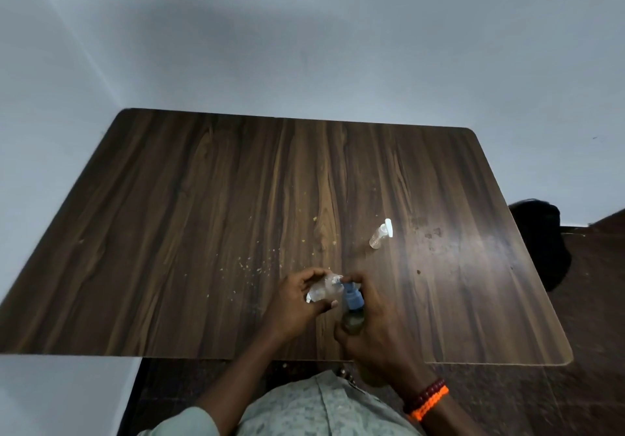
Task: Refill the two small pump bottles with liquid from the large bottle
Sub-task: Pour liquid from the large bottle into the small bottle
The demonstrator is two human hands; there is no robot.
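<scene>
Your right hand (375, 320) grips the large bottle (353, 320), tilted so its blue nozzle (351, 295) meets the mouth of the small clear bottle (323, 290). Your left hand (297, 300), just left of the large bottle, holds that small bottle. The second pump bottle (381, 234) lies beyond the large bottle, on the table (203, 215).

Left hand (297, 303) curled, gripping; right hand (372, 320) clenched, gripping, knuckles up.

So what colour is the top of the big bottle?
Blue: the large bottle's cap, seen best from the head camera.
</scene>
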